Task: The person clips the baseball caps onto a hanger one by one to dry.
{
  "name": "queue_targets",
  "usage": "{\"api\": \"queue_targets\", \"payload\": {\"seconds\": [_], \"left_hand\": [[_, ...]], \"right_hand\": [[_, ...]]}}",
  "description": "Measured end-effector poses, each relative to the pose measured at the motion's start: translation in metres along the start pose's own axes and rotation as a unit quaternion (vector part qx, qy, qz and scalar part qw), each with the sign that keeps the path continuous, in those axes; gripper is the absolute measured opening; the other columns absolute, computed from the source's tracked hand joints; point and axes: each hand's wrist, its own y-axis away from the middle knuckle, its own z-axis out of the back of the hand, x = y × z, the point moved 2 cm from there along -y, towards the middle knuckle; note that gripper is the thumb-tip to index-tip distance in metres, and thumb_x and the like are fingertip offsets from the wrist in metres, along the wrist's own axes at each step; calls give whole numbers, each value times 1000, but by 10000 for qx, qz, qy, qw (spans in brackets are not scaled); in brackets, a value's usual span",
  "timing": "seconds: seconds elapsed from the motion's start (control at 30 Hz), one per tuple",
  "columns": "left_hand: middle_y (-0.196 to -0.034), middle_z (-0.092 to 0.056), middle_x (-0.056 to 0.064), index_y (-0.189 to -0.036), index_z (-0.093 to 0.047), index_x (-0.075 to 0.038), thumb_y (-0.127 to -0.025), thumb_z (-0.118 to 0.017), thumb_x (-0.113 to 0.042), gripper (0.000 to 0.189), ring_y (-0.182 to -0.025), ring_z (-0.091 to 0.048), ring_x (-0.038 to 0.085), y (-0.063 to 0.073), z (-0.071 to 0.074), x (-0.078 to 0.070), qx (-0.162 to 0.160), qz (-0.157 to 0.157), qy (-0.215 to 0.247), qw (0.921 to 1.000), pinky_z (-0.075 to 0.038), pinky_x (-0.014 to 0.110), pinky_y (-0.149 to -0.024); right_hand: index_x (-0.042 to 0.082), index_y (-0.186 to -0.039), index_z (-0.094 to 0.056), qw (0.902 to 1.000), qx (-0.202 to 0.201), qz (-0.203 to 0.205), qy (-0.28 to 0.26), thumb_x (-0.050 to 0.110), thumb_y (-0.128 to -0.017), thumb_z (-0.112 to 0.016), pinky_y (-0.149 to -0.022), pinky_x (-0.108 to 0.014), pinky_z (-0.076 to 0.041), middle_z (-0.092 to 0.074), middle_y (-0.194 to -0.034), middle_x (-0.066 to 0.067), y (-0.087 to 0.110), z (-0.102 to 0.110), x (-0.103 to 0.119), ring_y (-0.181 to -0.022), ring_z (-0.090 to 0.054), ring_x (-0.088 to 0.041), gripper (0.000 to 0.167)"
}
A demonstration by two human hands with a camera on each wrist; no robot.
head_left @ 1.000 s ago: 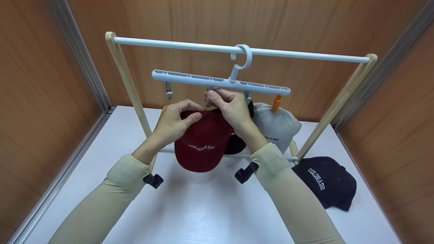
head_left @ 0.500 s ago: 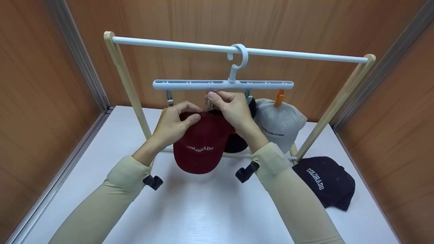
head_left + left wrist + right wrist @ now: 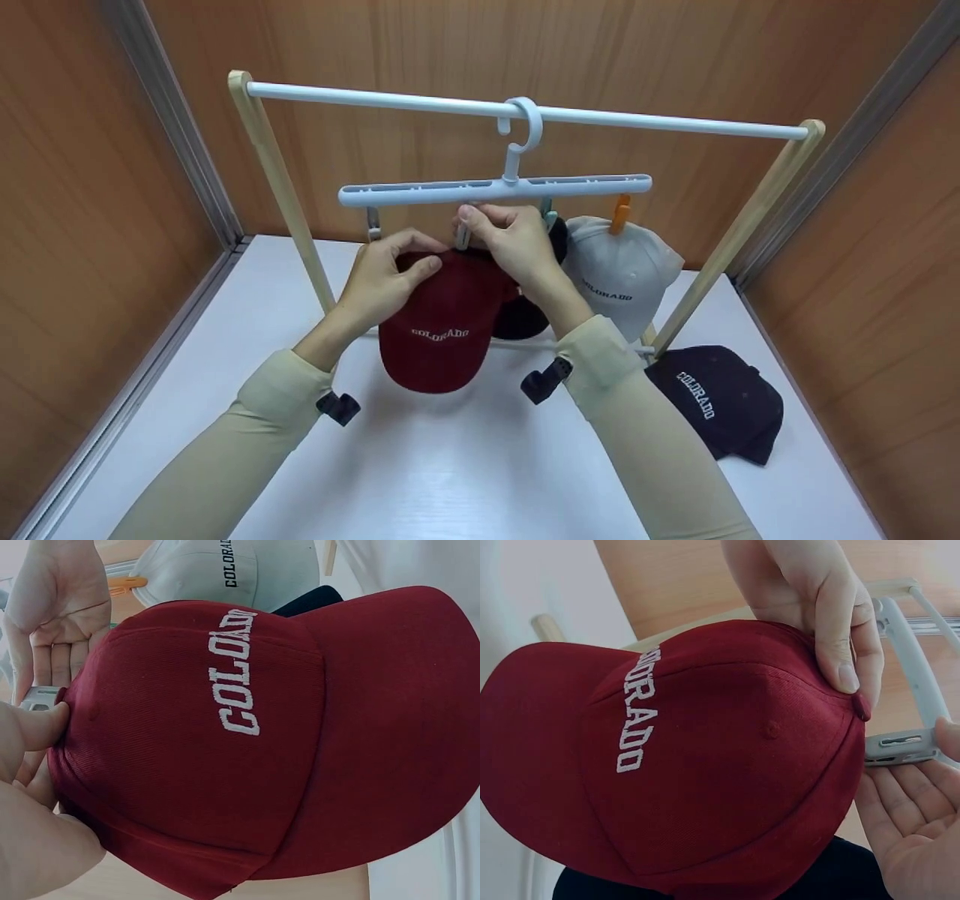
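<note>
A dark red cap (image 3: 442, 322) with white COLORADO lettering hangs brim down below the pale blue hanger (image 3: 420, 193). My left hand (image 3: 382, 281) pinches the top of its crown between thumb and fingers, near the button. My right hand (image 3: 521, 244) pinches a grey clip (image 3: 900, 746) under the hanger. In the right wrist view the clip's end meets the cap's top; whether it bites the fabric is hard to tell. To the right, a light grey cap (image 3: 619, 266) hangs from an orange clip (image 3: 620, 214). A black cap (image 3: 521, 319) is partly hidden behind the red one.
The hanger hooks over the white rail (image 3: 390, 97) of a wooden-legged rack. Another grey clip (image 3: 373, 223) hangs at the hanger's left end. A navy cap (image 3: 716, 401) lies on the white table (image 3: 427, 480) at the right. Wooden panels stand around the table.
The hanger has tipped, its left end dropping and its right end rising, and its hook has shifted slightly left. The red cap and left hand have sunk a little. Both hands keep their pinch.
</note>
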Motion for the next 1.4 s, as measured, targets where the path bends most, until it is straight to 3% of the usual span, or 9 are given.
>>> {"api": "queue_targets", "payload": {"seconds": [0.2, 0.63, 0.8, 0.97, 1.2, 1.4], "left_hand": [[-116, -75, 1, -122, -74, -13, -104, -69, -11, 19, -98, -71, 18, 2, -2, 3, -51, 103, 91, 9999, -59, 28, -83], [-118, -74, 0, -122, -72, -12, -105, -66, -8, 18, -104, -69, 17, -1, -9, 0, -151, -87, 161, 9997, -57, 35, -90], [-118, -74, 1, -123, -71, -12, -106, -65, -8, 18, -106, -69, 17, -1, -12, -1, -144, -88, 191, 9997, -56, 37, -92], [-119, -74, 1, -124, -70, -10, -106, -65, -8, 19, -107, -69, 17, -1, -15, -2, -127, -157, 280, 9994, -56, 37, -93], [-121, -74, 1, -127, -68, -9, -107, -63, -8, 20, -108, -69, 16, -2, -18, -1, -153, -101, 324, 9993, -55, 37, -93], [-121, -72, 2, -127, -67, -10, -108, -62, -9, 19, -110, -67, 16, -2, -21, 0, -225, -57, 283, 9993, -54, 37, -96]], "right_hand": [[4, -120, -80, 9999, -84, -56, -135, 27, -105, -71, -98, -36, -60, -80, -109, -10, -1, 0, -2, -113, -76, -26, 29], [6, -105, -83, 9997, -93, 9, -207, 27, -105, -70, -99, -39, -59, -80, -104, -14, 1, 3, -4, -109, -76, -28, 25], [6, -103, -84, 9997, -198, 25, -162, 27, -106, -69, -97, -40, -60, -77, -109, -21, 2, 2, -3, -102, -76, -22, 26], [7, -101, -84, 9995, -315, 12, -33, 27, -105, -69, -93, -35, -60, -78, -106, -18, 2, 2, -3, -99, -76, -19, 26], [3, -105, -84, 9990, -431, -12, -101, 26, -105, -69, -102, -49, -57, -79, -104, -16, 1, 0, -4, -102, -77, -24, 27], [2, -107, -83, 9988, -486, -76, 77, 28, -105, -70, -97, -40, -59, -80, -101, -11, 1, 0, -5, -98, -77, -18, 29]]}}
